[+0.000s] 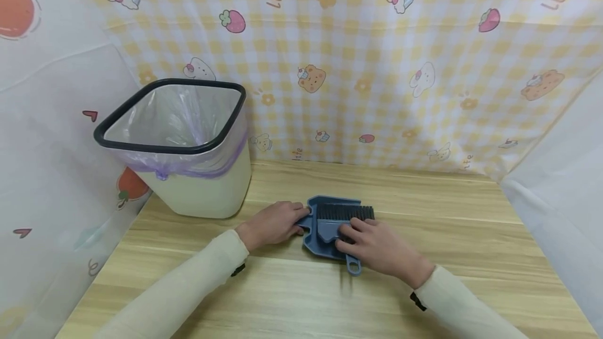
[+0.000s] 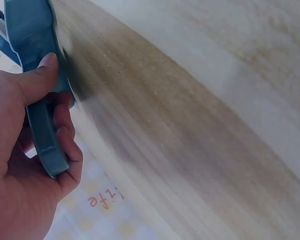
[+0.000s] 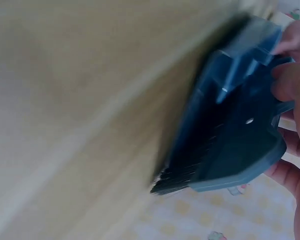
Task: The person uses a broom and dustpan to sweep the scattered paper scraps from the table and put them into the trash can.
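Note:
My left hand (image 1: pixel 277 224) grips the handle of a blue dustpan (image 1: pixel 325 249) on the wooden table. In the left wrist view the thumb lies along the handle (image 2: pixel 49 145) and the fingers curl round it. A small blue brush (image 1: pixel 328 227) with dark bristles (image 1: pixel 346 212) lies over the dustpan, bristles toward the back. My right hand (image 1: pixel 377 245) holds the brush near its handle, whose looped end (image 1: pixel 353 272) sticks out toward the front. In the right wrist view the bristle edge of the brush (image 3: pixel 242 137) sits at the dustpan's open side; part of the handle is hidden by the fingers.
A cream bin (image 1: pixel 212 192) with a black rim and a clear, purple-edged liner stands at the back left. Behind the wooden table (image 1: pixel 447 213) hangs a yellow checked curtain (image 1: pixel 358 56). White cloth (image 1: pixel 565 161) closes off the sides.

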A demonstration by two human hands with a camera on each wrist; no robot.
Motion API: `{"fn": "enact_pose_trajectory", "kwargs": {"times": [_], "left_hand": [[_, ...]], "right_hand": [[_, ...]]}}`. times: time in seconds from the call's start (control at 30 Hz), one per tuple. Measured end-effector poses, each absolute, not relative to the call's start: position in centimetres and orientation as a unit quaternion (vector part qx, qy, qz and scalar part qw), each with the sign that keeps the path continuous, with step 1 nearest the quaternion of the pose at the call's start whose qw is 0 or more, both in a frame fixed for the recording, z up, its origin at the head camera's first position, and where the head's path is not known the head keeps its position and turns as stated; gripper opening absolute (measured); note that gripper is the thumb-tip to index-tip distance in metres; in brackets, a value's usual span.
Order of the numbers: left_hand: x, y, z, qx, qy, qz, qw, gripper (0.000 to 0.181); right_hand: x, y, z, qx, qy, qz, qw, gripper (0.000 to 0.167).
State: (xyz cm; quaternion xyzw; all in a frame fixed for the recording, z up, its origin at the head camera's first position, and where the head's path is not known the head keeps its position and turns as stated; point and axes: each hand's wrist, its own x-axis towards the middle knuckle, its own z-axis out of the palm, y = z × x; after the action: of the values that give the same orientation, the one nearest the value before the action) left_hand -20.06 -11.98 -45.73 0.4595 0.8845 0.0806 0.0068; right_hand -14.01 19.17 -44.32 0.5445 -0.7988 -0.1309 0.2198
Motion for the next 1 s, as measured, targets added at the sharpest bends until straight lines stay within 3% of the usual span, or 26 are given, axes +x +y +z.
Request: {"fn": "enact_pose_trajectory", "kwargs": {"times": [0.07, 0.4, 0.73, 1.0], "left_hand": [[-20.07, -12.0, -45.7, 0.462, 0.883, 0.078, 0.004, 0.043], [-20.05, -12.05, -45.36, 0.463, 0.883, 0.073, 0.0, 0.044], [-19.89, -11.97, -45.48, 0.452, 0.891, 0.047, 0.0, 0.049], [-19.38, -12.22, -45.3, 0.422, 0.905, 0.048, 0.01, 0.057]], "right_hand": [[-14.07, 19.1, -44.64, 0.544, -0.803, -0.122, 0.209, 0.035], [-13.9, 18.89, -44.86, 0.53, -0.832, -0.087, 0.139, 0.047], [-13.64, 19.07, -45.46, 0.529, -0.836, -0.08, 0.121, 0.046], [-13.32, 19.69, -45.33, 0.526, -0.845, -0.034, 0.096, 0.054]]}}
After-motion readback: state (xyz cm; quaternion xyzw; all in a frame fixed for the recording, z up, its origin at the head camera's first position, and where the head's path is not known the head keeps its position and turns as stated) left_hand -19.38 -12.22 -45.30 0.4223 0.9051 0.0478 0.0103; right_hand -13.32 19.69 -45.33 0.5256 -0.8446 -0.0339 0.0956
